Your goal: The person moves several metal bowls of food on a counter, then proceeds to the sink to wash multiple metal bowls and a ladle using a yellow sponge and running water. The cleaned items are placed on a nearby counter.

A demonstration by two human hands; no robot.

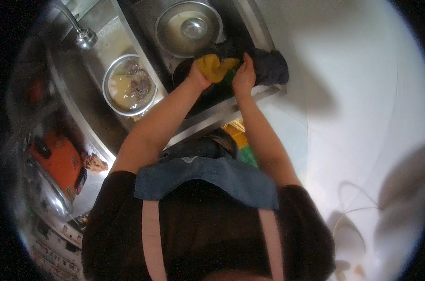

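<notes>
My left hand (pixel 200 78) grips a bunched yellow cloth (pixel 214 68) over the right-hand sink basin, and the cloth hides most of its fingers. My right hand (pixel 244 78) is raised a short way to the right. It is beside a dark cloth (pixel 271 67) draped over the basin's rim; whether it holds any of it, I cannot tell. Something green shows dimly between the hands. Beyond them in the same basin stands a round metal bowl (pixel 167 38) of cloudy liquid, with a smaller shiny round metal piece (pixel 194 28) inside.
In the left basin, below a faucet head (pixel 87 38), sits a metal bowl (pixel 106 87) of yellowish liquid and dark soaked pieces. A metal divider (pixel 142 45) separates the basins. An orange object (pixel 59 158) and a shiny metal vessel (pixel 52 193) are at left. A pale wall (pixel 356 70) rises at right.
</notes>
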